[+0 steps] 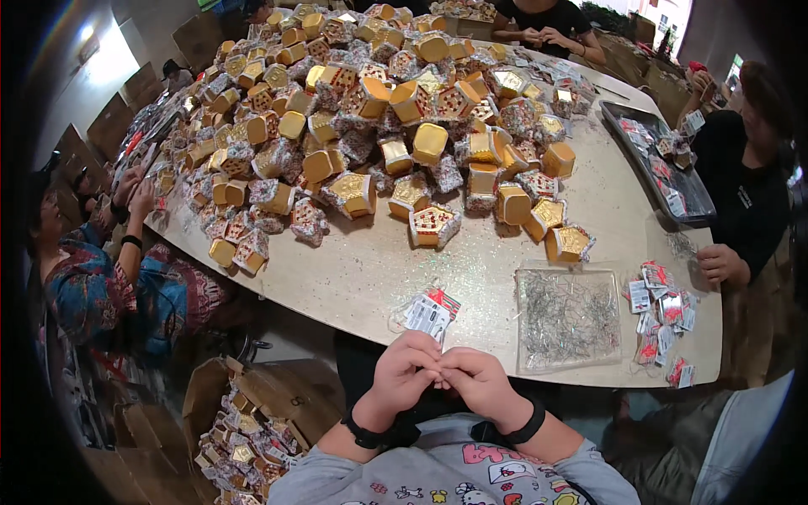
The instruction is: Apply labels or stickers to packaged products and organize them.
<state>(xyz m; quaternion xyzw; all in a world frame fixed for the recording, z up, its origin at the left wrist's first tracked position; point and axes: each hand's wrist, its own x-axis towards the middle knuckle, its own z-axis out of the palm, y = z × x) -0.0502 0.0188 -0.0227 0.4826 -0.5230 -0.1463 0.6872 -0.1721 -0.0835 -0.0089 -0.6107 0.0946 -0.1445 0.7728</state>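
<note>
Left of the clear square plastic tray [564, 369], left hand [407, 370] and right hand [481, 379] pinch; what, I can't tell. Fine fingerwork, seemingly; next wants steadiness.

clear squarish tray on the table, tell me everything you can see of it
The clear tray is shallow and low-rimmed, apparently see-through plastic. It lies flat on the pale tabletop near the wearer's edge, holding a loose tangle of thin wire-like pieces. The left hand and right hand are both off it.
</note>
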